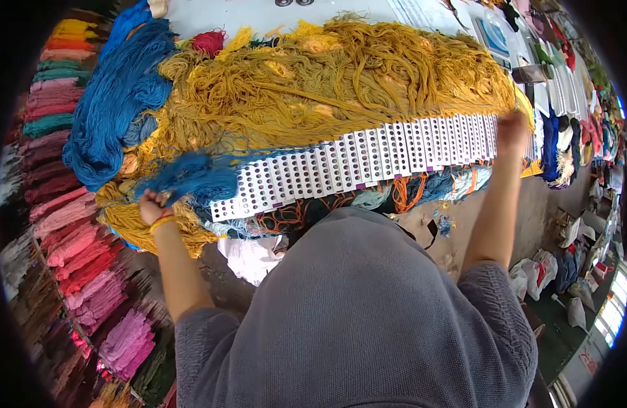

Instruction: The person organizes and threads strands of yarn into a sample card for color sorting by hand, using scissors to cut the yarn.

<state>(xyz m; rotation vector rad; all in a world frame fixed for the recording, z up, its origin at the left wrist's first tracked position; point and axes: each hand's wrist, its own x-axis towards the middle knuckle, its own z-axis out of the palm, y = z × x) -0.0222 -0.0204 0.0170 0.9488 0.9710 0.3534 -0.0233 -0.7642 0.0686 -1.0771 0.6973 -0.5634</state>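
A long row of white perforated cards (368, 162) lies along the table's near edge. A big heap of mustard-yellow yarn (327, 75) covers the table behind it. My left hand (152, 204) is closed on a tuft of blue yarn (191, 175) at the left end of the cards. My right hand (512, 129) rests at the right end of the cards, against the yellow yarn; blur hides what its fingers hold.
Thick blue skeins (116, 95) lie at the left of the table. Pink, red and green skeins (75, 251) fill shelves on the left. More cards and coloured yarn (565, 102) lie at the right. Bags (544, 268) sit on the floor.
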